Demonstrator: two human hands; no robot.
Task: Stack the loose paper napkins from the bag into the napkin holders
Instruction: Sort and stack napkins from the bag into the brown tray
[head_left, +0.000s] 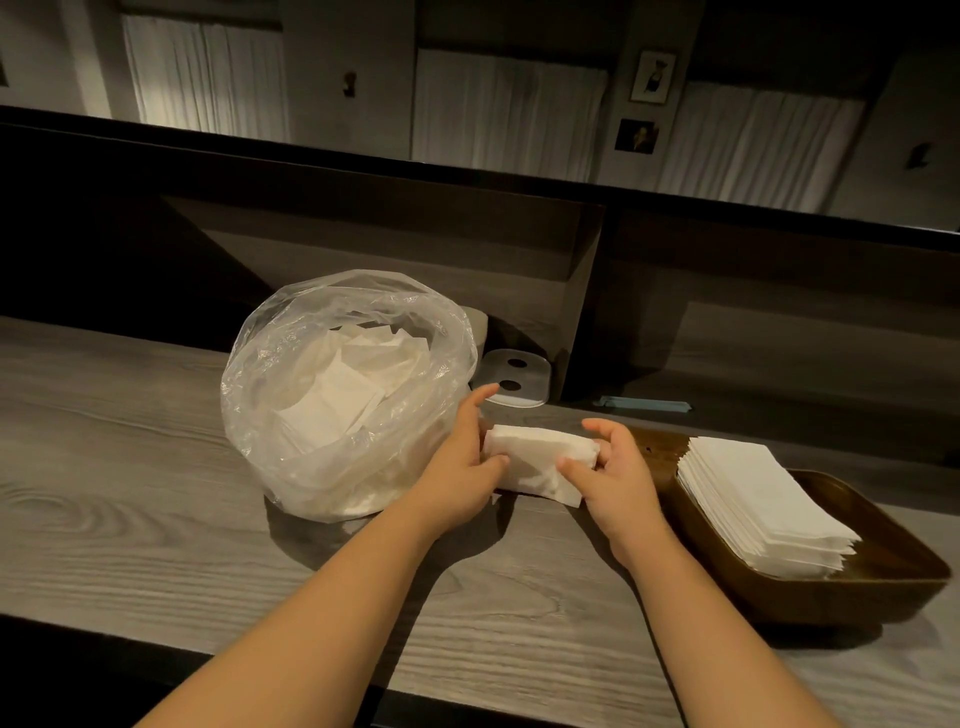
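Two bare forearms reach up from the bottom of the frame over a grey wood-grain tabletop (156, 519). At centre, both hands grip one small wad of napkins (540, 460) held low over the tabletop, its lower right corner drooping toward the wood. The left hand (462, 467) clasps the wad's left end, thumb on the near face and fingers curled round the far side, the forefinger pointing up and away. The right hand (618, 473) pinches the right end, thumb on the front and curled fingers above it.

To the lower right sits a dark brown tray (883, 571) with sloping walls, carrying a neat, thick stack (753, 509) of white napkins that fans slightly at its edges. The right hand is just beside the tray's left end.

Left of the hands, touching the left wrist's side of the frame, stands a clear plastic bag (291, 364), mouth wide open, with loose white napkins (337, 395) lying jumbled inside.

Just behind the left hand lies a clear plate (530, 374) with two dark round holes. Farther right, by the back edge, lies a pale blue strip (644, 402). Beyond rises a dark partition (363, 228), and at the top of the frame pale curtains (509, 104) and small framed pictures (652, 78) hang on a dim wall.
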